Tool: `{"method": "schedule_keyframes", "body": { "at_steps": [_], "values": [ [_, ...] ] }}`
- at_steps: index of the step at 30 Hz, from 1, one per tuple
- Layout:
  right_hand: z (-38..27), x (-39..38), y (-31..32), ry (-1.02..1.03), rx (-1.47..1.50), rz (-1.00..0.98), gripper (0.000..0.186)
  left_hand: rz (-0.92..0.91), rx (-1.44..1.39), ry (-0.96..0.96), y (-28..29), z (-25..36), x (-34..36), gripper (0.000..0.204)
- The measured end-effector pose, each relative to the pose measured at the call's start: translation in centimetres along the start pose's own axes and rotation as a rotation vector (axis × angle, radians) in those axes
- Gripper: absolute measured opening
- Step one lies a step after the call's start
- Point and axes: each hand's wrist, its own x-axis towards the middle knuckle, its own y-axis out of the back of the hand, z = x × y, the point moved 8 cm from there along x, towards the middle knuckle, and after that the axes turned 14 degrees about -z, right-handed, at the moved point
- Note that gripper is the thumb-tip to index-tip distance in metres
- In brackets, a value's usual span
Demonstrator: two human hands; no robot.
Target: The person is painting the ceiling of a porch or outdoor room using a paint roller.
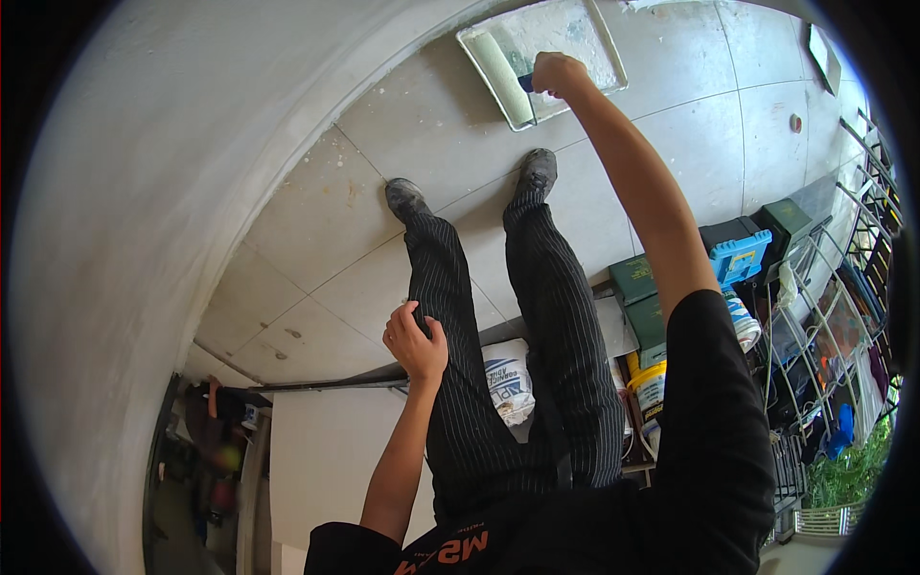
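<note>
My right hand (558, 74) is closed on the dark handle of a paint roller (497, 59). The roller's long, pale sleeve lies in a rectangular paint tray (585, 38), which is streaked with white and grey and sits on the tiled floor. Lower down, my left hand (415, 345) is curled at my left trouser leg (441, 278), and I cannot make out what, if anything, is in its fingers. My two dark shoes (537, 172) stand on the floor below the tray.
A curved white wall (125, 172) borders the left. At the right are toolboxes (738, 254), a yellow bucket (648, 383) and metal racks (805, 355) with clutter. A white sack (508, 369) lies behind my legs. Another person (216, 422) is dimly visible at lower left.
</note>
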Motion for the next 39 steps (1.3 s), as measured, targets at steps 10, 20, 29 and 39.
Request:
{"method": "schedule_keyframes", "body": {
  "at_steps": [10,20,29,39],
  "values": [
    [9.0,-4.1,-2.6,0.097,0.547,0.033,0.022,0.045,0.023,0.027,0.4,-1.6,-0.2,0.029],
    [11.9,-8.0,-14.0,0.167,1.027,0.298,0.039,0.044,0.082,-0.029,1.3,-0.4,1.1,0.03],
    [9.7,-4.7,-19.6,-0.09,1.006,0.507,0.038,0.057,0.105,-0.062,1.2,-0.2,0.9,0.032],
    [9.7,-9.0,-21.4,0.031,1.127,0.631,0.037,0.079,0.106,-0.027,0.8,0.2,0.9,0.031]
  ]
}}
